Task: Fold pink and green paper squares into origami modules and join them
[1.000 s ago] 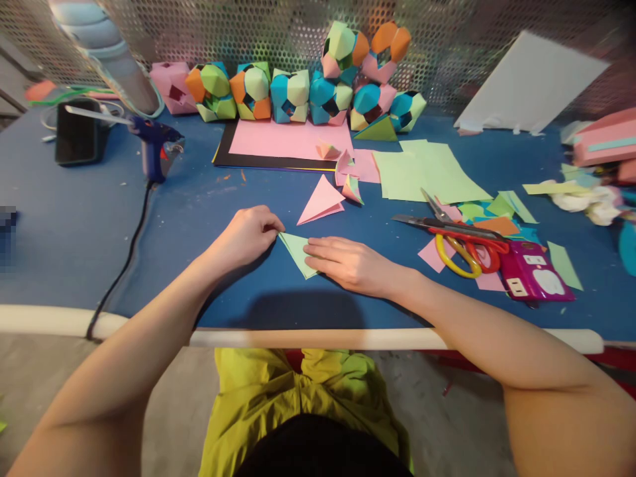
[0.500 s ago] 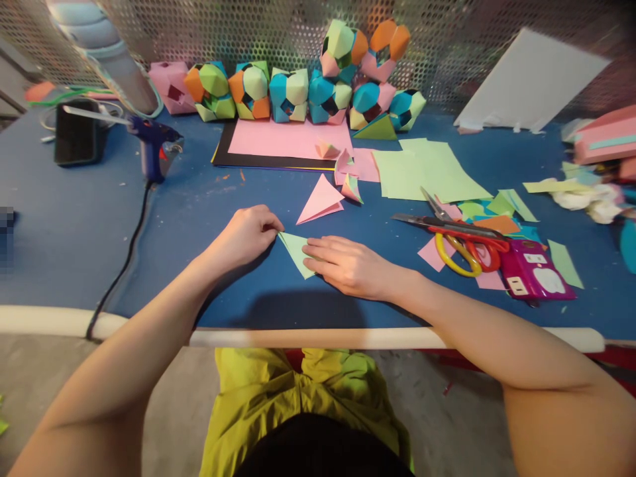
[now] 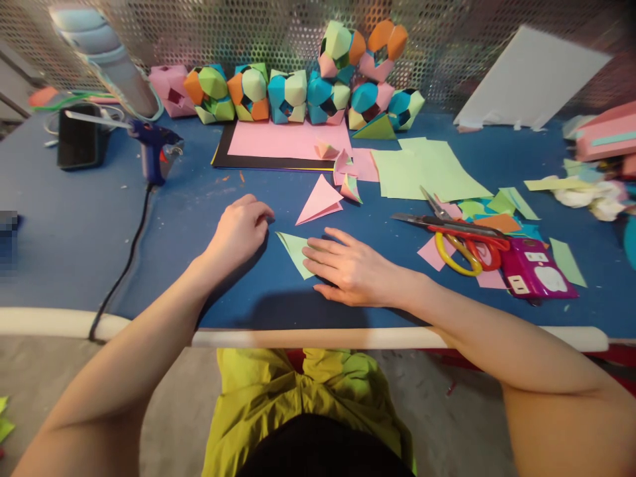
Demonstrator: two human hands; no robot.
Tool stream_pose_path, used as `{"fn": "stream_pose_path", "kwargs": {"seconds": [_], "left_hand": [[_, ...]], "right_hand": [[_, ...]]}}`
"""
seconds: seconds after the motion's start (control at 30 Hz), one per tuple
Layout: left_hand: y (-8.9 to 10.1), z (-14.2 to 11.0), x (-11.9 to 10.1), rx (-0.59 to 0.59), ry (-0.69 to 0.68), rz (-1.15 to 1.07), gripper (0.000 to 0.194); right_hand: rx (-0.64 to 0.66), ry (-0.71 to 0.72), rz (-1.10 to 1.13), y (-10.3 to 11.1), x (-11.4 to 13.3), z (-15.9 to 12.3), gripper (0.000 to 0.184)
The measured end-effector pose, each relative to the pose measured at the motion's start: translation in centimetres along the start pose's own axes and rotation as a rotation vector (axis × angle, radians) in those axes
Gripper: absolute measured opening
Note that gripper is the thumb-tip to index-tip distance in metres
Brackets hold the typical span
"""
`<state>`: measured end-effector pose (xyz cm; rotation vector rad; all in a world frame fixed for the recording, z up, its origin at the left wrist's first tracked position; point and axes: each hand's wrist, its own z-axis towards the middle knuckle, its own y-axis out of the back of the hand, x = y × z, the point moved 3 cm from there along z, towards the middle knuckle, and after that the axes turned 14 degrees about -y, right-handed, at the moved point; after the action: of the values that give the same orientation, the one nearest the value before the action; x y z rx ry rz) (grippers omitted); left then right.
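Observation:
A light green paper (image 3: 294, 252), folded into a triangle, lies on the blue table in front of me. My right hand (image 3: 348, 266) rests flat over its right end, fingers spread. Just left of the paper's tip is my left hand (image 3: 243, 226), its fingers loosely curled in with nothing visible in them. It does not touch the paper. Beyond the hands sits a folded pink paper triangle (image 3: 322, 199), with a small pink-and-green folded piece (image 3: 352, 189) beside it.
Scissors (image 3: 454, 255) and a purple case (image 3: 539, 270) lie among paper scraps on the right. Flat green sheets (image 3: 427, 171) are behind them. Folded-paper balls (image 3: 288, 96) line the back. A glue gun (image 3: 153, 149) with a black cord (image 3: 135, 245) is at left.
My left hand has let go of the green paper's tip and moved slightly left and up. My right hand's fingers have spread wider; the paper stays in place.

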<state>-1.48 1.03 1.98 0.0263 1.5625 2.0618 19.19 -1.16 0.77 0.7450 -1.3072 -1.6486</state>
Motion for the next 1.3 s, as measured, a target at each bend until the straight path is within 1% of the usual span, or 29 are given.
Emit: {"fn": "stream_pose_path", "kwargs": {"seconds": [0.07, 0.13, 0.17, 0.23, 0.3, 0.4, 0.5, 0.6, 0.67, 0.77, 0.83, 0.87, 0.9, 0.93, 0.97, 1.03, 1.07, 1.13, 1.2, 1.3], "left_hand": [[0.5, -0.2, -1.2, -0.084, -0.023, -0.029, 0.03], [0.6, -0.6, -2.7, -0.115, -0.102, -0.088, 0.027], [0.4, -0.8, -3.5, -0.112, -0.165, -0.111, 0.025], [-0.5, -1.3, -4.8, -0.072, -0.308, -0.1, 0.025], [-1.6, -1.9, -5.7, 0.0, -0.43, -0.053, 0.027], [-3.0, -2.4, -6.3, 0.136, -0.504, 0.081, 0.026], [-3.3, -2.5, -6.6, 0.241, -0.486, 0.255, 0.024], [-2.9, -2.2, -6.3, 0.321, -0.398, 0.397, 0.021], [-2.5, -2.1, -5.8, 0.345, -0.333, 0.449, 0.019], [-1.7, -1.8, -4.6, 0.322, -0.234, 0.485, 0.021], [-1.1, -1.7, -3.9, 0.228, -0.173, 0.468, 0.024], [-0.9, -1.6, -3.8, 0.163, -0.178, 0.431, 0.026], [-0.8, -1.6, -3.9, 0.103, -0.216, 0.372, 0.027], [-0.9, -1.6, -4.2, 0.059, -0.282, 0.296, 0.027], [-1.2, -1.7, -4.6, 0.038, -0.361, 0.219, 0.026], [-1.9, -1.9, -5.4, 0.079, -0.482, 0.12, 0.024], [-2.4, -2.1, -5.7, 0.122, -0.504, 0.116, 0.024], [-3.0, -2.3, -6.0, 0.204, -0.505, 0.154, 0.025], [-3.3, -2.4, -6.2, 0.254, -0.492, 0.199, 0.026], [-3.3, -2.4, -6.2, 0.291, -0.484, 0.246, 0.026]], "right_hand": [[0.002, 0.002, -0.013, 0.1, -0.1, 0.0, 0.035], [-0.002, 0.004, -0.021, 0.2, -0.1, 0.1, 0.034], [-0.003, 0.005, -0.025, 0.2, -0.2, 0.1, 0.034], [0.002, 0.006, -0.029, 0.1, -0.2, 0.1, 0.036], [0.008, 0.003, -0.029, 0.1, -0.2, 0.1, 0.038], [0.019, -0.01, -0.042, 0.0, -0.2, 0.1, 0.04], [0.034, -0.01, -0.061, 0.0, -0.1, 0.1, 0.042], [0.037, -0.001, -0.055, 0.0, 0.0, 0.0, 0.043], [0.036, 0.0, -0.046, 0.1, 0.0, 0.0, 0.042], [0.04, -0.002, -0.046, 0.2, -0.1, -0.1, 0.041], [0.041, -0.003, -0.05, 0.2, -0.1, -0.1, 0.041], [0.04, -0.004, -0.051, 0.1, -0.1, -0.1, 0.041], [0.039, -0.003, -0.05, 0.1, -0.1, -0.1, 0.041], [0.039, -0.003, -0.048, 0.0, -0.1, -0.1, 0.041], [0.045, -0.005, -0.045, 0.0, -0.1, 0.0, 0.041], [0.07, -0.014, -0.032, -0.1, -0.1, 0.1, 0.042], [0.091, -0.018, -0.02, 0.0, -0.1, 0.1, 0.042], [0.146, -0.032, 0.011, 0.4, -0.1, 0.1, 0.041], [0.22, -0.066, 0.034, 1.2, -0.1, 0.0, 0.036], [0.335, -0.209, 0.041, 2.8, -0.4, -0.4, 0.026]]}}
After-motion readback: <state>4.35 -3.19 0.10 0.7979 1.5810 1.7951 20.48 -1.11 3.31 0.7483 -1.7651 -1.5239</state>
